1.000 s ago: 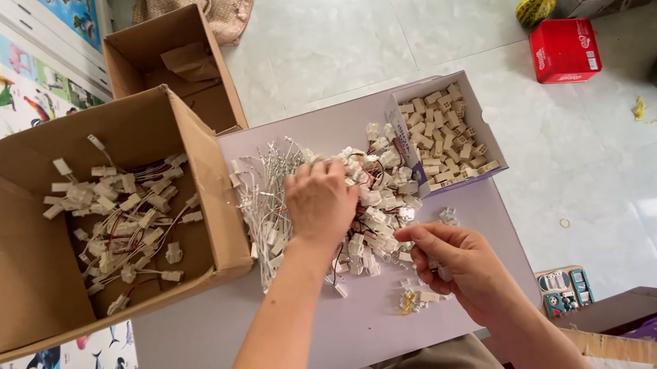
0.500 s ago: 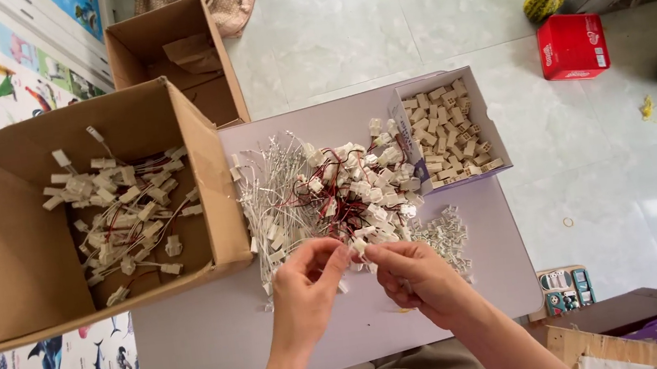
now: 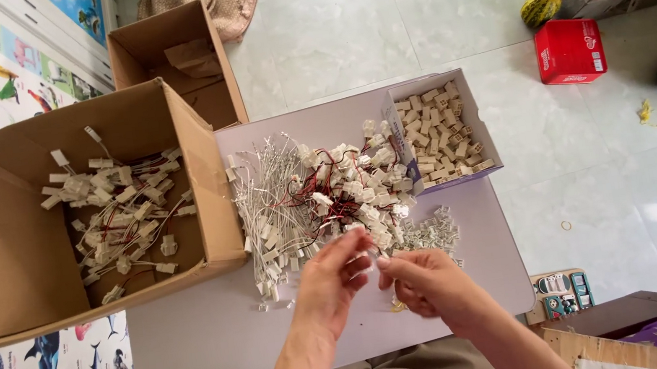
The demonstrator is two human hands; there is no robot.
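Both hands have come back from the pile toward the near edge of the table (image 3: 200, 362). A second ago the left hand (image 3: 333, 281) lay spread on the heap of wired connectors (image 3: 338, 192) while the right worked apart at the heap's near side; now the two meet, fingertips pinched together on one small white connector piece (image 3: 373, 256) held between them, just above the table's near middle. So one piece has been picked out and is being worked in the fingers of the right hand (image 3: 426, 282) and the left.

The heap fills the table's middle, touching the large cardboard box (image 3: 202, 184) along the left edge and the small tray of cream housings (image 3: 444, 131) at the far right corner. Loose white bits (image 3: 428, 231) lie by the right edge. Bare table shows only along the near-left corner.
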